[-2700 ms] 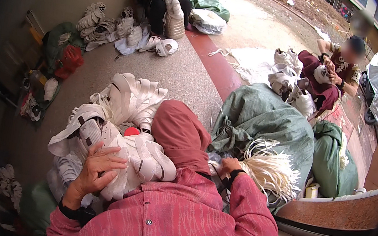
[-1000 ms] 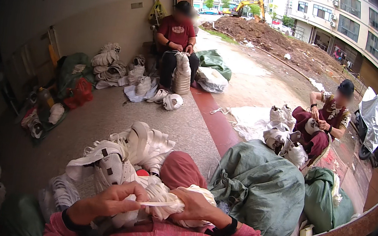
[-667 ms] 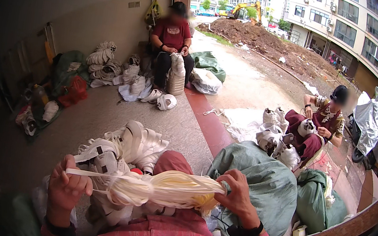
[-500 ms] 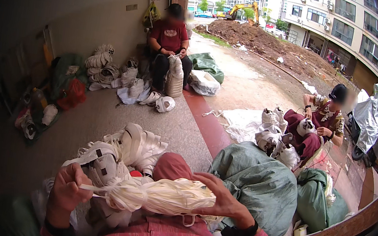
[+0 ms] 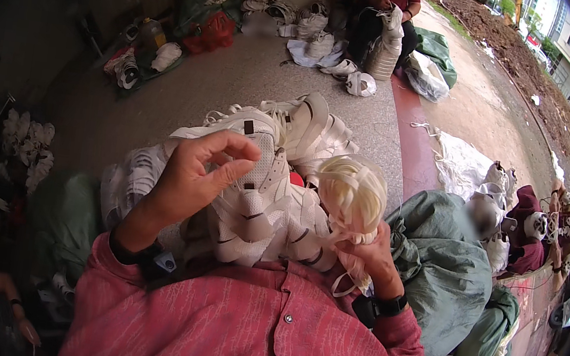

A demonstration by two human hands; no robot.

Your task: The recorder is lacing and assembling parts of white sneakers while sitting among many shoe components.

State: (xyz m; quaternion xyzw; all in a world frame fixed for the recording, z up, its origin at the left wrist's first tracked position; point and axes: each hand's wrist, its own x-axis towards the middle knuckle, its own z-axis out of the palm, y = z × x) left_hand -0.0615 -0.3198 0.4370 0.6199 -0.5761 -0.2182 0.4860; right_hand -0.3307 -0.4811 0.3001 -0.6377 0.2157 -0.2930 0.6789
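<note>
My right hand (image 5: pixel 372 253) is closed round a tied bundle of cream shoelaces (image 5: pixel 352 187), and the looped end stands up above the fist. Some loose laces hang below it by my wrist. My left hand (image 5: pixel 201 170) is raised over the pile, thumb and fingers curved and a little apart, with nothing visible between them. Under both hands, a heap of white shoe uppers (image 5: pixel 273 212) with perforated panels and small dark patches lies on my lap. Several more uppers (image 5: pixel 313 128) are stacked at its far side.
A large green sack (image 5: pixel 442 271) bulges at my right, with another green sack (image 5: pixel 487 341) behind it. Across the floor a person (image 5: pixel 385 18) sits holding a stack of uppers (image 5: pixel 386 51). Another person (image 5: pixel 535 218) works at the far right. Dark green bags (image 5: pixel 63 221) lie at left.
My view has tilted down and turned left. My left hand has let go of the lace end. The bundle, earlier stretched level between both hands, is now upright in my right hand.
</note>
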